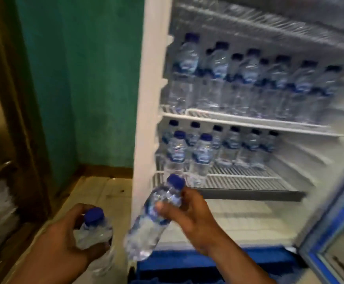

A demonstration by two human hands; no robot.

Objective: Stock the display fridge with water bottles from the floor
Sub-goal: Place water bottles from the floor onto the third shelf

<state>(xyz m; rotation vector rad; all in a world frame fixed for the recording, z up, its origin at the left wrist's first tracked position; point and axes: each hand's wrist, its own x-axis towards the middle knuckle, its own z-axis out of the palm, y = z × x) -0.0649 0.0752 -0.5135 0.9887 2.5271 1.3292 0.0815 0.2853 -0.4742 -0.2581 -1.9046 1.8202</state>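
The white display fridge (146,111) stands open in front of me. My right hand (195,218) grips a clear water bottle (150,222) with a blue cap, tilted with the cap toward the lower shelf (249,181). My left hand (64,236) holds a second water bottle (94,232) upright, low at the left, outside the fridge. The middle shelf (249,121) carries several bottles in rows. On the lower shelf several bottles stand along the back and two at the front left; its right front is bare wire.
The fridge door (335,232), glass with a blue frame, hangs open at the right. A green wall (81,78) and a tiled floor (105,191) lie to the left. A brown wooden frame (13,99) stands at the far left. The fridge's bottom compartment (249,218) holds nothing.
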